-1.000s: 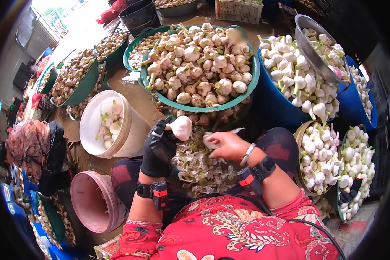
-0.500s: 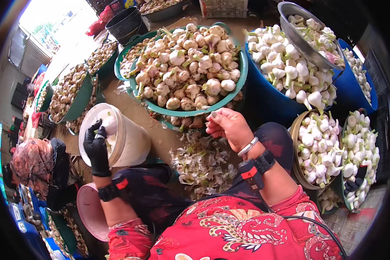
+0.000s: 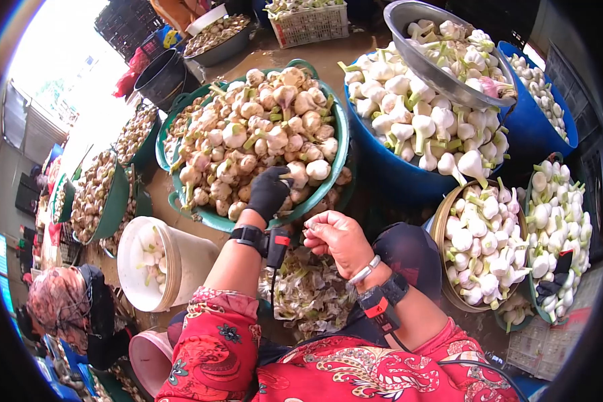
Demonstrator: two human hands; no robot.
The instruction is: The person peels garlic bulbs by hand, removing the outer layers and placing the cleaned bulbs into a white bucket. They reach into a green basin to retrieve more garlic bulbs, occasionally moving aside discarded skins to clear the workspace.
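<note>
My left hand [image 3: 269, 192], in a black glove, reaches into the front of the green basin [image 3: 342, 144] heaped with unpeeled, soil-stained garlic bulbs [image 3: 248, 134]. Its fingers are curled at a garlic bulb among the heap, partly hidden by the glove. Bare and pinched closed, my right hand [image 3: 342, 242] hovers just in front of the basin's rim; a small dark bit shows at its fingertips, too small to name. Below both hands lies a pile of garlic skins and trimmings [image 3: 308, 288]. The white bucket [image 3: 197, 258] at left lies tilted with several peeled bulbs inside.
At right stand a blue tub [image 3: 375, 181] of white garlic with a metal bowl [image 3: 409, 57] on top, a round tub [image 3: 442, 234] of cleaned bulbs, and another garlic container [image 3: 556, 234]. A pink bucket [image 3: 147, 358] and a person [image 3: 67, 308] are at left.
My left hand has left the white bucket, where a bulb was at its fingers, and moved right and up to the garlic basin. My right hand stays pinched. The view has shifted.
</note>
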